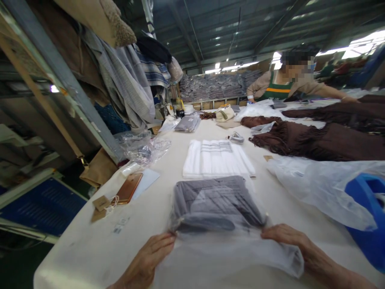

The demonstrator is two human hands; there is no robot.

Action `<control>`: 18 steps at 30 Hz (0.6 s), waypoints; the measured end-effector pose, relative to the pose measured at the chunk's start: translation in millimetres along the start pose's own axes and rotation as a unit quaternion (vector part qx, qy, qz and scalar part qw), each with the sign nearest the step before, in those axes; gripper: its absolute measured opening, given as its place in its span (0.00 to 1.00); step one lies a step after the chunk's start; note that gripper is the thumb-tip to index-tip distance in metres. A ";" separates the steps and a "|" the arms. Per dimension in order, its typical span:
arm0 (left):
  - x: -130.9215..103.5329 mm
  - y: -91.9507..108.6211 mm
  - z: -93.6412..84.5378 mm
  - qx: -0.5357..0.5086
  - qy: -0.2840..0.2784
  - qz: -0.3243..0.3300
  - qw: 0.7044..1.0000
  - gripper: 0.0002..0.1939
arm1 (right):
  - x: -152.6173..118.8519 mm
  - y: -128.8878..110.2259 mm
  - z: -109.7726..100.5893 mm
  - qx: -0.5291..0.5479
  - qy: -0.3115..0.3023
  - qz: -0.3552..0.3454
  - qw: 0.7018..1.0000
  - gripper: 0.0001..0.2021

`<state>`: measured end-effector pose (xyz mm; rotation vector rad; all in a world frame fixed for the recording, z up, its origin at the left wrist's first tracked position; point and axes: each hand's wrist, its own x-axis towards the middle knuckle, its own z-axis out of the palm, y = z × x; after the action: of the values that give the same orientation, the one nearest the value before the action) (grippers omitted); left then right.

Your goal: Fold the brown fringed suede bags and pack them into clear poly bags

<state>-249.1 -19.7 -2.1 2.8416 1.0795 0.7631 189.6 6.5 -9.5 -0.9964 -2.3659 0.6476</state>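
A folded dark grey cloth [215, 200] lies inside a clear plastic bag [234, 257] on the white table. My left hand [153, 255] pinches the bag's edge at the near left corner of the cloth. At the near right corner, my right hand [285, 237] has its fingers closed on the same bag. Loose plastic spreads toward me between both hands. Just beyond the bag is a folded white cloth [216, 158] with thin grey stripes.
An orange phone [130, 188] and brown tags [101, 204] lie left on the table [81, 241]. Crumpled plastic [144, 148] sits behind them. Brown fringed cloths [319, 138], plastic sheeting [315, 184] and a blue container [367, 224] are right. A person [279, 86] stands across the table.
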 end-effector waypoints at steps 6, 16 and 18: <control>-9.1 2.1 6.4 -0.038 0.032 -0.107 0.993 0.18 | -15.5 3.5 4.1 0.106 0.034 0.083 0.990 0.14; 35.3 10.6 -6.3 -0.314 0.036 -0.479 0.819 0.25 | 16.0 -27.5 6.8 0.249 0.079 0.344 0.902 0.24; 42.7 12.3 -1.0 -0.252 0.047 -0.491 0.833 0.24 | 21.0 -28.4 10.4 0.212 0.119 0.348 0.905 0.25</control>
<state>-214.4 -2.5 19.7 1.4976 1.7501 0.8618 155.8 2.2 4.5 -1.5990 -1.5200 1.1582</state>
